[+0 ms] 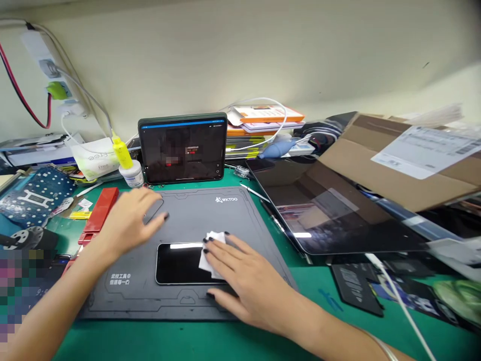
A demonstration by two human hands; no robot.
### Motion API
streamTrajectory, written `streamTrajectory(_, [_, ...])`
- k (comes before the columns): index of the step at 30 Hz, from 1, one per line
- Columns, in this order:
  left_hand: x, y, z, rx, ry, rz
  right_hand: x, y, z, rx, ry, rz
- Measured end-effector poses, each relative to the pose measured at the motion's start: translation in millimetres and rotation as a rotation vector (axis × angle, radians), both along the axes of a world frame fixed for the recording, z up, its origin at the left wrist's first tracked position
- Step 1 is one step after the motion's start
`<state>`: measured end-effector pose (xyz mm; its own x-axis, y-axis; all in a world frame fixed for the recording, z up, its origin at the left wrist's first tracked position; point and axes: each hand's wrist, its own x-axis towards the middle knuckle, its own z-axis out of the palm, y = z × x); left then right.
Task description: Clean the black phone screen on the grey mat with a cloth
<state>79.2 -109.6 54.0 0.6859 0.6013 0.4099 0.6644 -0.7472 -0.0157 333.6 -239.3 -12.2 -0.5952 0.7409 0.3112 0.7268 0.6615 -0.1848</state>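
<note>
A phone (178, 265) lies screen up, its glossy black display facing me, on the dark grey work mat (188, 215). My right hand (244, 276) presses a folded white wipe (206, 263) onto the right half of its screen. The fingers are extended over the wipe and the thumb stays apart, below the phone. Over the mat's upper left, my left hand (130, 220) hovers with thumb and fingers apart, and nothing shows in its grip. Just beyond the thumb, a flat dark object (154, 211) is partly hidden by that hand.
A tablet (184, 155) stands behind the mat, beside a yellow dropper bottle (122, 153) and a white jar (132, 175). At right are a large dark screen panel (330, 215) and a cardboard box (361, 145). A red tool (99, 213) lies left, and a white cable (402, 306) crosses the right.
</note>
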Motion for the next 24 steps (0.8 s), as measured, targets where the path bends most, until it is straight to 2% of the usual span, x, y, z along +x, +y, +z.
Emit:
streamTrajectory(2, [-4,-26,-5.6,-0.188,0.101,-0.103,-3,-2,-3.1,0.044,0.026,-0.049])
streamTrajectory(4, [-6,-44,-14.3,-0.284,0.19,-0.097,-7,-3,-4.8,0.046,0.051,0.022])
streamTrajectory(6, [-7,-52,-22.6,-0.346,0.245,-0.072,-7,-5,-5.4,0.041,0.081,0.083])
streamTrajectory(11, [-13,-52,-29.9,-0.439,0.231,-0.067,1,-5,-5.0,0.106,0.153,-0.035])
streamTrajectory(16, [-20,-52,-30.5,-0.481,0.176,-0.092,2,-5,-2.9,0.048,0.215,0.082])
streamTrajectory(21, [-23,-52,-31.3,-0.517,0.145,-0.076,5,-1,0.3,0.122,0.152,-0.009])
streamTrajectory(24, [-25,-50,-32.0,-0.533,0.134,-0.09,2,-3,1.7,0.133,0.195,0.067])
